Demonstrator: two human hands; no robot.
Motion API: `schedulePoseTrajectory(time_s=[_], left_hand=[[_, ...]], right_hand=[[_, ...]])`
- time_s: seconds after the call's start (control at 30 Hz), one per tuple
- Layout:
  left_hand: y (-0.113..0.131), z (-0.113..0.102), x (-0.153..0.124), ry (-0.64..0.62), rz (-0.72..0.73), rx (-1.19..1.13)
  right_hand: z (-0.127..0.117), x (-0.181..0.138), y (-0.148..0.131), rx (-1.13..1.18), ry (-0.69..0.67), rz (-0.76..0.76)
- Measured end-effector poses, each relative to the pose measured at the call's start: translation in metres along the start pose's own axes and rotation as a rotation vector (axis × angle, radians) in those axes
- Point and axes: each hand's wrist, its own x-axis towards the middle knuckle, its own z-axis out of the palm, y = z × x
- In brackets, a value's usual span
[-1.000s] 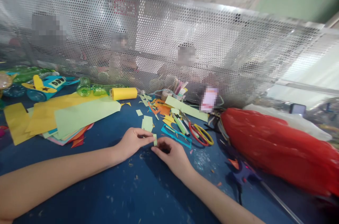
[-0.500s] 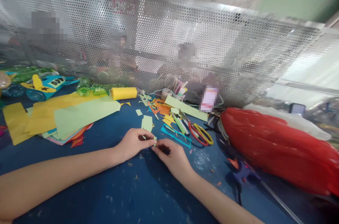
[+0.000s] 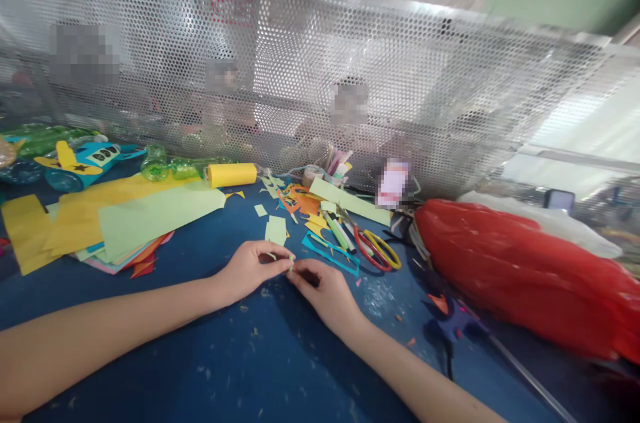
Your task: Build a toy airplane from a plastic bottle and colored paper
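Note:
Between my two hands is a tiny piece of light green paper [image 3: 291, 263], mostly covered by my fingertips. My left hand [image 3: 253, 270] pinches it from the left with thumb and forefinger. From the right, my right hand [image 3: 323, 290] also pinches at it, its fingertips meeting those of my left. Just beyond my left hand a light green paper rectangle [image 3: 275, 230] lies flat on the blue table [image 3: 240, 356], with a smaller green paper square [image 3: 261, 210] farther back.
Scissors [image 3: 377, 251], markers [image 3: 340, 233] and paper scraps lie behind my right hand. A glue gun [image 3: 457, 320] and red plastic bag [image 3: 520, 270] sit at right. Coloured sheets [image 3: 160, 213], a yellow-wrapped bottle [image 3: 233, 175] and a bottle airplane [image 3: 90, 163] stand left. Perforated metal screen [image 3: 300, 76] behind.
The visible bit of green paper has become smaller between my fingertips, as if turned or rolled. Both hands stay nearly in place; the whole view has shifted slightly.

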Motion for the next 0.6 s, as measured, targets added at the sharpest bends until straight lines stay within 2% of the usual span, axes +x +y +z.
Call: schedulePoseTrajectory(time_s=[0.3,0.6], left_hand=[[-0.0011,-0.0008,0.0003,-0.013,0.056,0.016],[-0.0021,-0.0012,0.0005,-0.015,0.035,0.004]], right_hand=[[0.0009,-0.0007,0.0037,0.021,0.014,-0.052],[-0.0007,-0.0003,0.0024,0.001,0.031,-0.111]])
